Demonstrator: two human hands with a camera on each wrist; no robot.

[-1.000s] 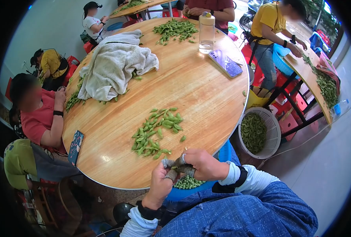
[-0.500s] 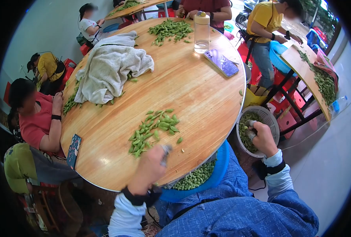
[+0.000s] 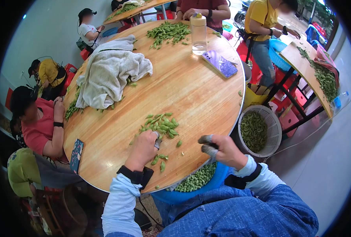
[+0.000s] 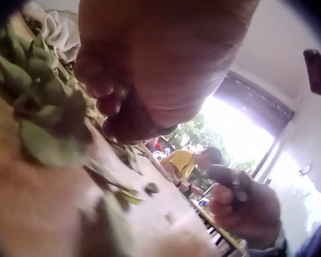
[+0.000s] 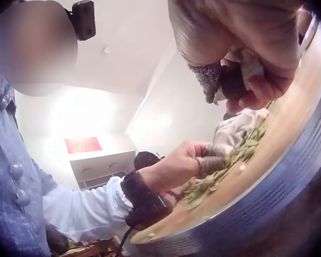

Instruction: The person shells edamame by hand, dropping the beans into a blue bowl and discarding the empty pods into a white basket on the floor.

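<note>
Green soybean pods (image 3: 165,126) lie in a loose pile on the round wooden table (image 3: 199,94). My left hand (image 3: 143,148) is down at the near side of this pile, its fingers curled and pinching at a pod; a bit of green shows between them in the left wrist view. Grey covers wrap some of its fingertips. My right hand (image 3: 228,152) hovers by the table's near edge, thumb and forefinger apart and in grey covers, the other fingers loosely bent. Below it, a blue basin (image 3: 219,173) holds shelled green beans (image 3: 197,179).
A white basket (image 3: 276,138) of pods stands on the floor at right. On the table are a grey towel (image 3: 108,75), a water bottle (image 3: 199,35), a purple phone (image 3: 221,64), another phone (image 3: 76,156) and a far pod pile (image 3: 167,33). A person (image 3: 45,126) sits at left.
Both hands were together over the basin. My right hand then went to the white basket and has come back beside the table edge. My left hand has moved forward to the pod pile.
</note>
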